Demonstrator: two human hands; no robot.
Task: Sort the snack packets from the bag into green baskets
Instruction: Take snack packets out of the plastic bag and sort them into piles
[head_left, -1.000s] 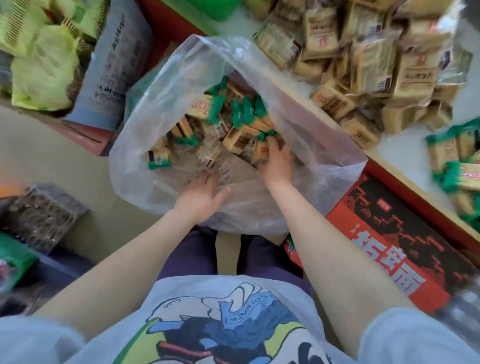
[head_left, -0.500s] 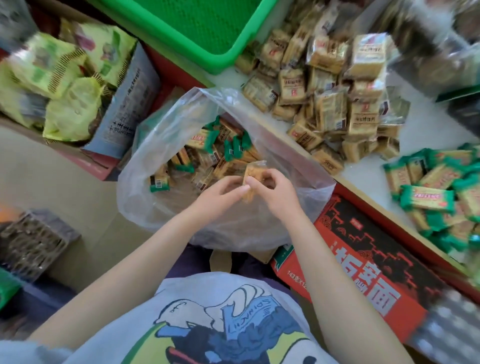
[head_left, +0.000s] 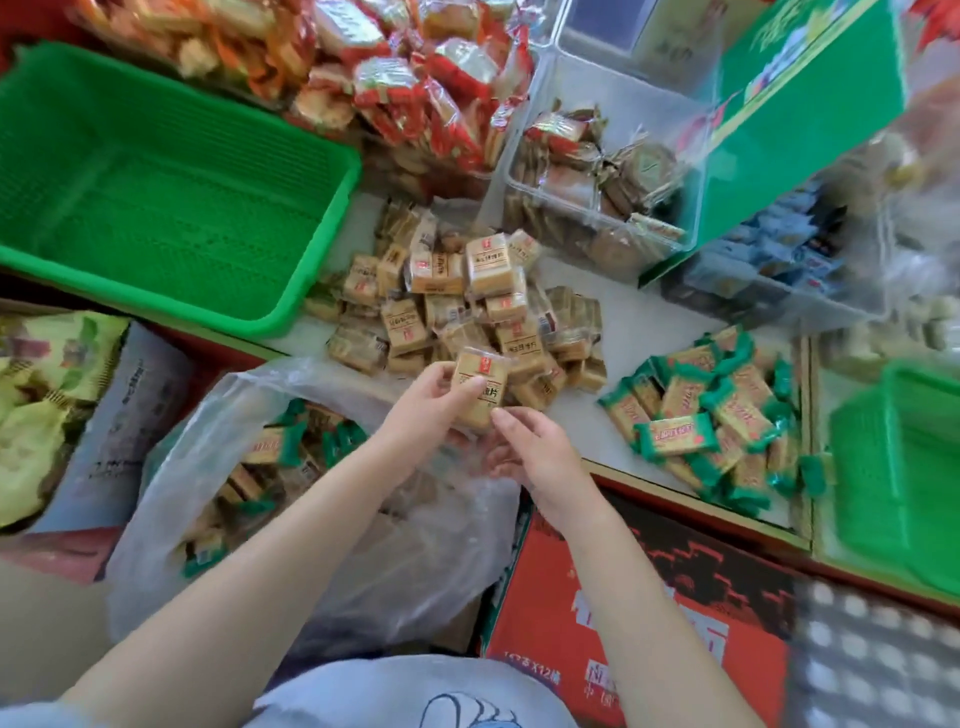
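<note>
My left hand (head_left: 423, 408) grips a tan snack packet (head_left: 478, 382) just above the near edge of a heap of the same tan packets (head_left: 457, 306) on the white counter. My right hand (head_left: 535, 454) hovers just below the packet with fingers loosely curled and nothing in it. Beneath my arms lies the clear plastic bag (head_left: 249, 467), holding several tan and green-ended packets. A pile of green-ended packets (head_left: 711, 415) lies on the counter to the right. One large green basket (head_left: 156, 182) stands at the back left, and a second green basket (head_left: 904, 478) at the right edge.
Red-wrapped snacks (head_left: 415, 78) are heaped at the back. A clear tub (head_left: 587, 202) of brown packets stands beside a green carton (head_left: 810, 104). A red printed box (head_left: 639, 613) sits below the counter edge, and yellow-green bags (head_left: 47, 395) lie at left.
Both hands lifted out of the bag with a tan packet, rising to the tan heap. The right hand let go; the left alone keeps it. The view tilted up over the counter.
</note>
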